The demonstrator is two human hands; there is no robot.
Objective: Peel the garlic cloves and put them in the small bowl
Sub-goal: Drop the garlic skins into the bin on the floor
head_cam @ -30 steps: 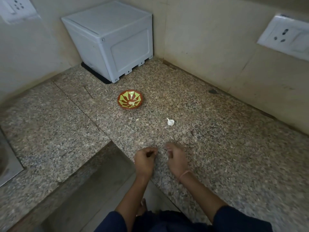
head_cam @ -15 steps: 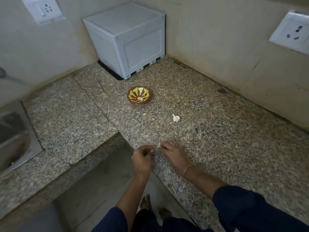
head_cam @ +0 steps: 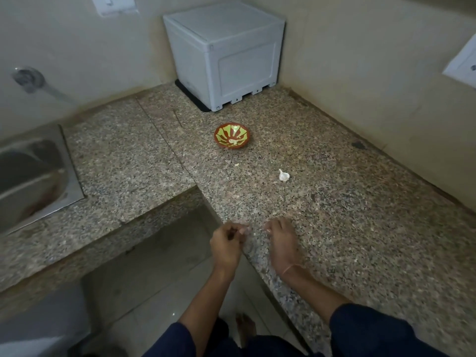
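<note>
Hands meet at the near edge of a speckled granite countertop (head_cam: 334, 228), at the inner corner of its L shape. The left hand (head_cam: 226, 243) hangs just off the edge with its fingers curled in toward the thumb. The right hand (head_cam: 282, 243) lies over the stone with its fingers bent down and their tips at the surface. The two hands are close together but not touching. Small pale flecks show at the fingertips of each, but they are too small and blurred to tell whether either hand pinches a clove or skin, so their grip cannot be told. A thin orange thread (head_cam: 291, 267) circles the right wrist, and both forearms come out of dark blue sleeves. Farther back on the counter, well apart from the hands, an unpeeled white garlic clove (head_cam: 284, 175) lies alone with its pointed tip toward the back left. Beyond it and to the left stands the small bowl (head_cam: 217, 139), red-brown with a yellow-green rayed pattern, holding a pale peeled piece (head_cam: 233, 142) at its bottom. A tiny pale scrap (head_cam: 236, 164) lies on the stone between bowl and hands. A white boxy appliance (head_cam: 224, 55) sits in the back corner on a dark mat. A steel sink (head_cam: 38, 176) is set into the counter at the left, with a tap (head_cam: 28, 78) on the wall above it.
</note>
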